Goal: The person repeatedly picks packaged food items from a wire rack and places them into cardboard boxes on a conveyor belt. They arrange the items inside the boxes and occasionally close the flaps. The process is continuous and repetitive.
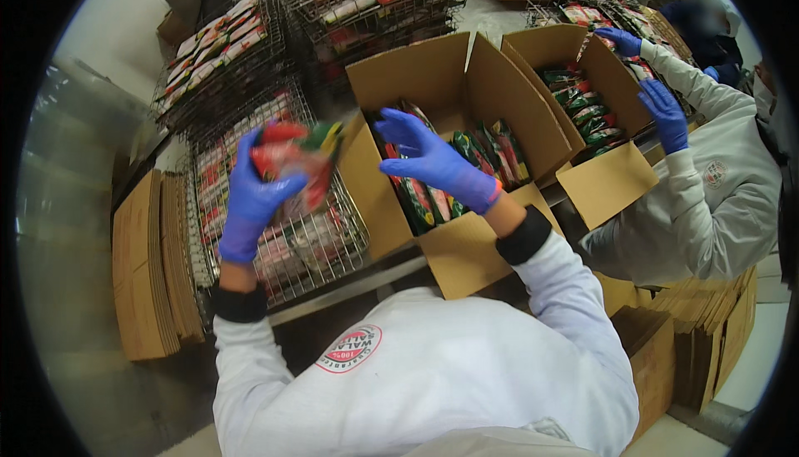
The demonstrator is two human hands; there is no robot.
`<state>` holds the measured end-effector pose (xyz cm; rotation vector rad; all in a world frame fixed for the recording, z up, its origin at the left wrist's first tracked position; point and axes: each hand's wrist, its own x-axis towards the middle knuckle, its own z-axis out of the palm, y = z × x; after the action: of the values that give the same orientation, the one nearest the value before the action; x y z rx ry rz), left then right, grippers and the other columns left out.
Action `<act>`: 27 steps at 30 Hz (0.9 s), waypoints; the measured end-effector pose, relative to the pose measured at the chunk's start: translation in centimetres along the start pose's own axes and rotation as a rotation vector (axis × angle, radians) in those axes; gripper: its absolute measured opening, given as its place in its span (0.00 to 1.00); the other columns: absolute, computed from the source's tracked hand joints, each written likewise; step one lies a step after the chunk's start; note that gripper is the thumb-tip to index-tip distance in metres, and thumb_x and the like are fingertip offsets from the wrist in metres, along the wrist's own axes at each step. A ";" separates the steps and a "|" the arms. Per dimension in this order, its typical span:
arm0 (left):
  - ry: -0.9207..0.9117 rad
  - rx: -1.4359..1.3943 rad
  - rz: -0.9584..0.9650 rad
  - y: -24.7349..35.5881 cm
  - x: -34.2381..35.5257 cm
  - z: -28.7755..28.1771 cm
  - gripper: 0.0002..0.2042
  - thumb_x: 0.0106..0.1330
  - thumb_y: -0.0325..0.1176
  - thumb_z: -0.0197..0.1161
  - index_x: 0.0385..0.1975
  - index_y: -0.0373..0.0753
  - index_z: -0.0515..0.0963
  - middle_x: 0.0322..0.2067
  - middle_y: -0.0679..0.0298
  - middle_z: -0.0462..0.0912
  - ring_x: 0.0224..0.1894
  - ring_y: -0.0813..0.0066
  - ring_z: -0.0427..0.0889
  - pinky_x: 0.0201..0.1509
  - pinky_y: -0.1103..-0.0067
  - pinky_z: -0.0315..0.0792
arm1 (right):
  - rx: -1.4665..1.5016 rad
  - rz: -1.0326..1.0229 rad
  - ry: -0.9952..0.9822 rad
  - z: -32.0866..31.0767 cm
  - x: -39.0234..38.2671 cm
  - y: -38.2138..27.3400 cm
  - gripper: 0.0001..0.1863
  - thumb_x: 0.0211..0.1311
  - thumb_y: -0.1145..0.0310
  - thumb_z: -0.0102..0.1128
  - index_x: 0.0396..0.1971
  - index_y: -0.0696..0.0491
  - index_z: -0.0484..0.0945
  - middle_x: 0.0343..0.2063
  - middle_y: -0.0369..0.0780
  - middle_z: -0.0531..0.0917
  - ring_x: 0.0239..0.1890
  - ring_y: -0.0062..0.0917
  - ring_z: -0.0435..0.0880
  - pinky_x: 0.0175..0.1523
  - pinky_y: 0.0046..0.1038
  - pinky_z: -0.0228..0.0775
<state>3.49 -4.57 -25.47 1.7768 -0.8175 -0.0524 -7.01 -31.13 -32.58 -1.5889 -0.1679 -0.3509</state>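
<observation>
My left hand (250, 203), in a blue glove, grips a red, green and clear plastic packet (301, 161). It holds the packet above a wire basket (356, 222) of similar packets, and motion smears the packet's outline. My right hand (437, 161), gloved too, is over the near left part of an open cardboard box (418, 70). Its fingers are apart and nothing is in them. Inside that box, several red and green packets (506, 151) stand on edge in rows; my right hand and wrist hide some of them.
Stacked wire baskets (220, 49) of packets stand behind. Flattened cartons (137, 265) lean at the left, with more cartons (703, 324) at the lower right. To the right, a co-worker's blue-gloved hands (663, 116) are beside another open box (545, 45) holding packets.
</observation>
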 end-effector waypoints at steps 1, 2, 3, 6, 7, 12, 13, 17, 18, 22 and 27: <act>-0.067 -0.186 0.045 1.8 0.8 2.4 0.37 0.49 0.35 0.76 0.60 0.36 0.66 0.53 0.60 0.76 0.53 0.71 0.77 0.60 0.73 0.72 | 0.117 0.044 -0.024 0.4 0.0 -0.9 0.36 0.54 0.66 0.73 0.62 0.55 0.66 0.53 0.42 0.78 0.54 0.24 0.77 0.59 0.28 0.70; -0.130 -0.373 0.097 3.1 2.0 5.2 0.38 0.50 0.37 0.77 0.60 0.36 0.66 0.54 0.60 0.75 0.54 0.71 0.77 0.59 0.73 0.72 | 0.232 0.086 -0.049 0.6 0.1 -1.9 0.35 0.53 0.66 0.73 0.60 0.55 0.68 0.50 0.40 0.79 0.51 0.23 0.79 0.56 0.28 0.72; -0.063 -0.350 0.088 3.6 3.1 8.6 0.39 0.50 0.41 0.78 0.61 0.36 0.65 0.54 0.59 0.75 0.55 0.70 0.75 0.60 0.72 0.70 | 0.343 0.132 -0.070 0.6 0.3 -2.4 0.33 0.53 0.67 0.73 0.58 0.55 0.69 0.48 0.39 0.81 0.48 0.22 0.80 0.54 0.28 0.74; 0.265 0.114 0.356 3.7 5.8 11.3 0.42 0.52 0.46 0.77 0.64 0.36 0.63 0.53 0.55 0.74 0.58 0.66 0.72 0.63 0.69 0.66 | 0.388 0.011 0.251 -3.1 0.7 -2.9 0.25 0.51 0.73 0.72 0.50 0.54 0.73 0.42 0.37 0.81 0.41 0.21 0.82 0.48 0.25 0.76; 0.383 0.328 0.491 3.7 6.4 11.5 0.42 0.53 0.48 0.76 0.65 0.37 0.63 0.52 0.54 0.74 0.59 0.64 0.71 0.64 0.68 0.65 | 0.420 -0.055 0.320 -4.8 1.0 -2.8 0.24 0.52 0.73 0.71 0.49 0.54 0.73 0.42 0.37 0.81 0.41 0.21 0.82 0.48 0.25 0.76; 0.377 0.566 0.204 0.7 -3.6 7.3 0.32 0.57 0.42 0.72 0.61 0.40 0.70 0.48 0.58 0.76 0.53 0.61 0.73 0.60 0.66 0.66 | -0.492 0.145 0.529 -11.8 4.2 1.9 0.31 0.50 0.57 0.73 0.50 0.56 0.70 0.44 0.46 0.83 0.45 0.39 0.84 0.51 0.36 0.76; 0.340 0.603 0.097 -0.5 -6.3 6.1 0.31 0.58 0.42 0.71 0.60 0.39 0.70 0.47 0.56 0.77 0.52 0.60 0.74 0.58 0.66 0.67 | -0.817 0.236 0.509 -12.1 5.5 2.7 0.34 0.49 0.52 0.74 0.50 0.57 0.70 0.44 0.48 0.83 0.47 0.43 0.84 0.52 0.38 0.76; 0.105 0.905 -0.146 -3.8 -16.5 4.8 0.21 0.56 0.50 0.69 0.41 0.38 0.81 0.30 0.55 0.80 0.34 0.56 0.78 0.43 0.65 0.70 | -0.942 0.676 0.094 -8.6 8.5 10.0 0.60 0.48 0.28 0.61 0.67 0.64 0.55 0.59 0.57 0.72 0.62 0.48 0.72 0.65 0.39 0.65; -0.031 0.940 -0.237 -3.9 -18.6 4.5 0.20 0.55 0.52 0.70 0.32 0.39 0.83 0.24 0.56 0.80 0.28 0.55 0.78 0.38 0.64 0.69 | -0.895 0.691 0.071 -7.6 9.2 9.8 0.62 0.47 0.28 0.61 0.66 0.66 0.54 0.59 0.58 0.72 0.63 0.47 0.72 0.65 0.39 0.64; 0.199 0.785 -0.215 -5.2 -18.8 5.6 0.18 0.46 0.51 0.74 0.14 0.43 0.78 0.16 0.62 0.76 0.21 0.59 0.73 0.33 0.65 0.64 | -0.773 0.622 0.039 -15.0 9.3 14.3 0.67 0.46 0.25 0.60 0.64 0.74 0.52 0.60 0.62 0.70 0.65 0.47 0.69 0.66 0.37 0.63; 1.015 0.842 0.264 0.8 -17.2 -5.1 0.17 0.66 0.41 0.60 0.19 0.35 0.72 0.17 0.64 0.71 0.23 0.74 0.69 0.30 0.76 0.64 | -0.604 0.142 0.202 -11.8 6.1 5.2 0.47 0.62 0.42 0.59 0.68 0.62 0.54 0.65 0.56 0.65 0.69 0.45 0.63 0.71 0.35 0.55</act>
<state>-7.84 8.99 -28.96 2.0489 -0.2885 1.4277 -1.03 -43.82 -35.37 -2.1307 0.2286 -0.4769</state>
